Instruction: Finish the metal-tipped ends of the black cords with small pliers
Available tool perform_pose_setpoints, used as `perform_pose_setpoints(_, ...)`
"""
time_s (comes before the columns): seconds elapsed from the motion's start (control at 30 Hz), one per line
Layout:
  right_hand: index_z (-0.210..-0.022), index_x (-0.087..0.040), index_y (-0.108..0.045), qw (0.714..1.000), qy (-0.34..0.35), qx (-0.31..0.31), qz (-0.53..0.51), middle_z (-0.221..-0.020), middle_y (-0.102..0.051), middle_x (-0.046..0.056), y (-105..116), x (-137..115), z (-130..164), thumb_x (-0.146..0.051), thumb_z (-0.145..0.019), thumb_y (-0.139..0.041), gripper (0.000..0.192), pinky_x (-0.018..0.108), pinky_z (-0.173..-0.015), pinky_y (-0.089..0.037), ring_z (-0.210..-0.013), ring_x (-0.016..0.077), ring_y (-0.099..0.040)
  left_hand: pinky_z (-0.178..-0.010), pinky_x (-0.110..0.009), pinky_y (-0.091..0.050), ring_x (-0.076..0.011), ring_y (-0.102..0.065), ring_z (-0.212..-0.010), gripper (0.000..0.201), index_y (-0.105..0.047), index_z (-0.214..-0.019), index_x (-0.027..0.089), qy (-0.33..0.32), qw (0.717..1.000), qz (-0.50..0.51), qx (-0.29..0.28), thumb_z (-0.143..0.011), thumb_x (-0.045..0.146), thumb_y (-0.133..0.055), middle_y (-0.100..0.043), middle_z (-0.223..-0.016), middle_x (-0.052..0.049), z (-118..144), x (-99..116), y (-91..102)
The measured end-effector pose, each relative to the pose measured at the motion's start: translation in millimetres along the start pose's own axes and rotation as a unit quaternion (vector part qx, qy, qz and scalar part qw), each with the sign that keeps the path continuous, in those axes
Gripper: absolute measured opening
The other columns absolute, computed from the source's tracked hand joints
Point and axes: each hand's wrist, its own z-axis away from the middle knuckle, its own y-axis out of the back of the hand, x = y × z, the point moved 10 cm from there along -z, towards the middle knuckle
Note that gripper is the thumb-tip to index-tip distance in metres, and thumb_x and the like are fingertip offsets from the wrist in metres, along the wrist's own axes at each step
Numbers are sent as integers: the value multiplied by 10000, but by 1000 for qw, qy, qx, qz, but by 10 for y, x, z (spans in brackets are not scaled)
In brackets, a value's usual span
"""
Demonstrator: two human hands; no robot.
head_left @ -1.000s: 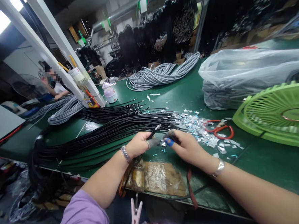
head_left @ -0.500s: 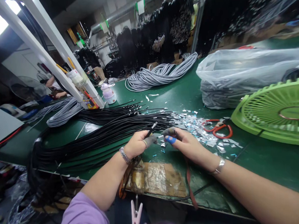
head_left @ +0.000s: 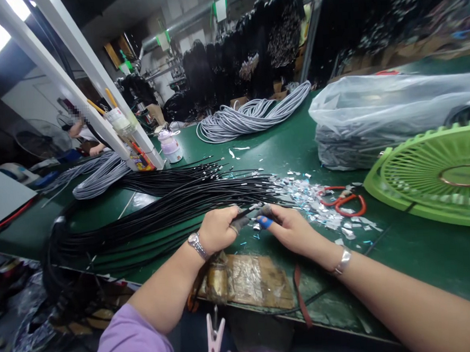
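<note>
My left hand (head_left: 219,231) is closed around a black cable (head_left: 246,212), whose stripped silvery end points right. My right hand (head_left: 289,227) pinches at that end, thumb and forefinger together; the exact contact is partly hidden. Grey coverings sit on fingertips of both hands, and a blue wrap is on the right thumb. Behind and left of my hands lies a large bundle of black cables (head_left: 157,210) with pale tips facing right. Silver and blue scraps (head_left: 300,196) are scattered just beyond my right hand.
Red-handled scissors (head_left: 350,206) lie among the scraps, near a green fan (head_left: 442,176). Behind are a plastic-bagged bundle (head_left: 375,119), a coil of grey cable (head_left: 251,119) and a lilac bottle (head_left: 170,146). Taped cardboard (head_left: 253,281) lies at the front edge. Another person's arm shows far left.
My left hand has rolled over slightly, turning its watch face up. The cable end has tipped from pointing up to lying flatter, towards my right fingers. The right hand has hardly moved.
</note>
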Motion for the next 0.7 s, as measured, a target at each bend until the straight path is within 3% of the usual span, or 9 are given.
perform_pose_setpoints(0.1, -637, -219, -515, 994, -55, -26, -91, -573, -506, -26, -73, 48, 22, -547, -750, -575, 353, 258, -504, -312, -520, 118, -378, -521, -205, -377, -98, -482, -531, 293, -581, -718, 159, 31, 987, 146, -55, -863, 404, -513, -549, -599, 12, -16, -42, -95)
perform_pose_setpoints(0.2, -651, -210, -491, 961, -141, -69, -229, -534, -452, -53, -248, 167, 84, -574, -727, -593, 385, 235, -430, -233, -438, 78, -293, -428, -194, -322, -69, -410, -421, 387, -563, -739, 150, 87, 949, 290, -90, -807, 531, -552, -508, -542, 32, -2, -100, -198)
perform_pose_setpoints(0.3, -666, -206, -491, 930, -177, -116, -300, -521, -439, -61, -395, 220, 130, -580, -705, -606, 393, 226, -401, -197, -405, 63, -263, -403, -190, -294, -56, -371, -395, 430, -542, -738, 150, 106, 929, 342, -92, -754, 577, -592, -484, -529, 42, 9, -108, -229)
perform_pose_setpoints(0.4, -674, -205, -513, 956, -155, -92, -233, -554, -490, -39, -293, 244, 95, -562, -744, -573, 369, 232, -411, -229, -419, 73, -293, -473, -194, -339, -69, -404, -474, 385, -547, -703, 142, 73, 945, 316, -49, -773, 518, -595, -483, -551, 33, -20, -70, -123)
perform_pose_setpoints(0.5, -681, -212, -557, 996, -54, -24, -65, -617, -571, 1, -51, 100, 27, -511, -772, -573, 313, 273, -517, -369, -543, 136, -462, -559, -209, -376, -93, -443, -575, 330, -580, -718, 136, 42, 967, 252, -6, -804, 455, -572, -526, -621, 13, -36, -44, -2)
perform_pose_setpoints(0.6, -831, -219, -609, 999, 38, 24, 26, -812, -656, 52, 71, -89, 31, -466, -778, -588, 253, 329, -658, -455, -726, 201, -573, -588, -223, -384, -110, -460, -605, 309, -604, -754, 134, 24, 980, 197, -6, -831, 427, -539, -552, -658, 1, -27, -28, 11)
perform_pose_setpoints(0.7, -982, -209, -605, 996, 68, 32, 50, -944, -665, 91, 74, -137, 56, -455, -812, -570, 301, 345, -704, -491, -814, 221, -605, -576, -226, -373, -111, -451, -584, 285, -596, -741, 139, 13, 991, 133, 2, -850, 392, -519, -536, -628, 3, -7, -31, 10)
